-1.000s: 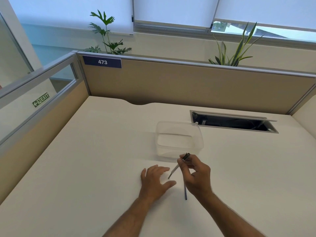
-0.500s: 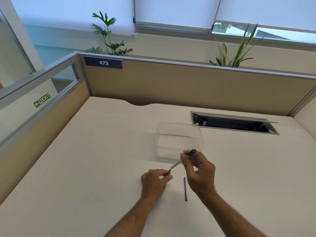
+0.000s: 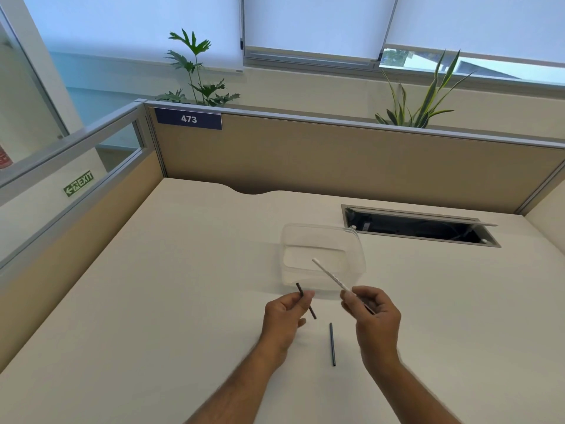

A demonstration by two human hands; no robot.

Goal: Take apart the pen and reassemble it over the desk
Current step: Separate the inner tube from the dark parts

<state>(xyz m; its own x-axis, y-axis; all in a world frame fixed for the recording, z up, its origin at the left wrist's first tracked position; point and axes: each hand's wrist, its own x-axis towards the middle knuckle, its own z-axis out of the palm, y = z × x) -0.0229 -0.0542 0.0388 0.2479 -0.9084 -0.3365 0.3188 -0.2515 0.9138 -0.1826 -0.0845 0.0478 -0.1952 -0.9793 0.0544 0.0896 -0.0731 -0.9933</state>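
Note:
The pen is in three pieces over the cream desk (image 3: 171, 301). My left hand (image 3: 282, 319) pinches a short black pen part (image 3: 305, 300) between thumb and fingers, held tilted above the desk. My right hand (image 3: 371, 316) grips the low end of a thin white pen barrel (image 3: 331, 276), which slants up and to the left over the container. A dark thin refill (image 3: 332, 344) lies loose on the desk between my two wrists, touched by neither hand.
An empty clear plastic container (image 3: 321, 258) stands just beyond my hands. An open cable hatch (image 3: 419, 229) is cut into the desk at the back right. Beige partition walls (image 3: 336, 160) enclose the desk at the back and left.
The two hands have pulled apart: the black part has come off the white barrel and stays in my left hand, while my right hand has turned the barrel upward over the container.

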